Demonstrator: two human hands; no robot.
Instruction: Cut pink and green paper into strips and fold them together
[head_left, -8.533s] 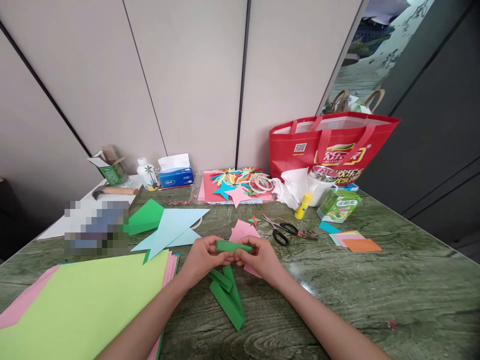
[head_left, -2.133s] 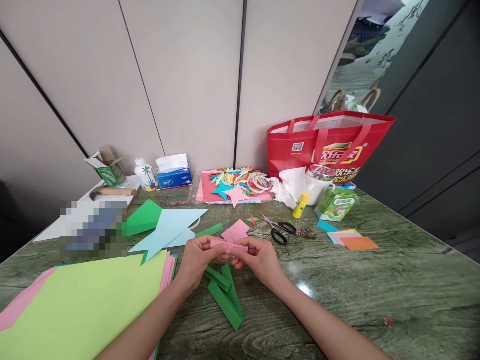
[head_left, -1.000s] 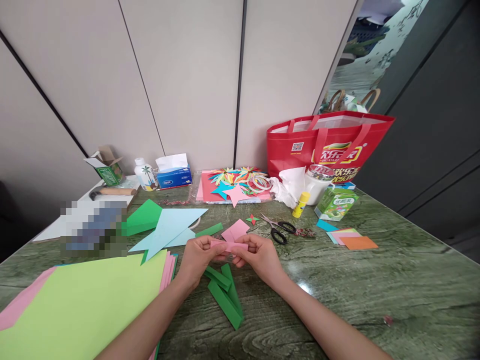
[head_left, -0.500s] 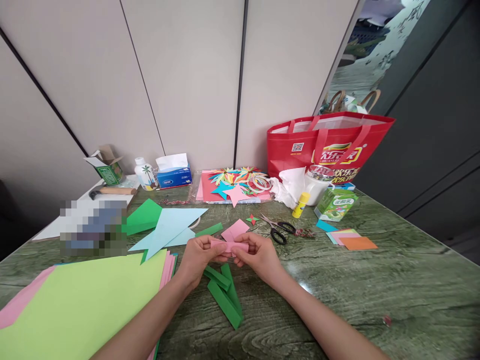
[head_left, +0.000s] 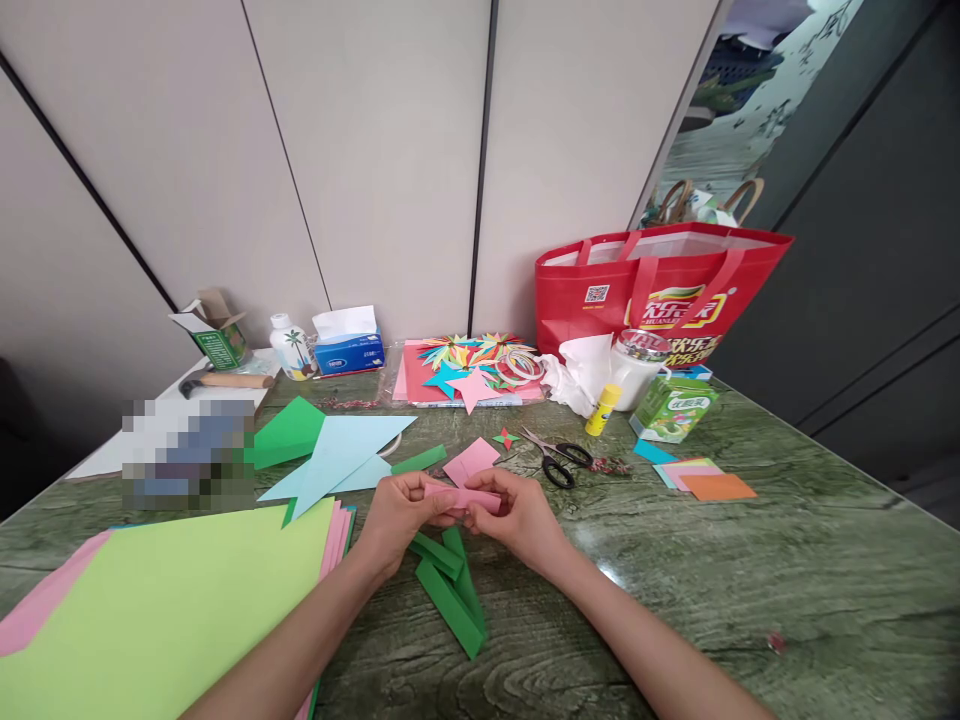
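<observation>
A small folded piece of pink paper (head_left: 480, 498) is held up between both hands, above the table. My left hand (head_left: 401, 515) pinches its left end between thumb and fingers. At the other end, my right hand (head_left: 517, 510) grips it, with fingertips partly hidden behind the paper. Just beyond the hands lies a pink paper square (head_left: 472, 461) with a crease or slit. Below them, folded green paper strips (head_left: 452, 600) rest on the table. Close by on the far side are a small red and green paper star (head_left: 505, 438) and open black-handled scissors (head_left: 557, 462).
Large coloured sheets (head_left: 217, 590) are stacked at front left, with light blue paper pieces (head_left: 345, 455) behind. A glue stick (head_left: 602, 410), a white mug (head_left: 634, 375), a green carton (head_left: 673, 410) and a red bag (head_left: 585, 315) stand at back right. Small paper pieces (head_left: 720, 487) lie right.
My right thumb has shifted on the folded pink paper, whose right end shows more and tilts slightly down. Both hands stay in nearly the same place.
</observation>
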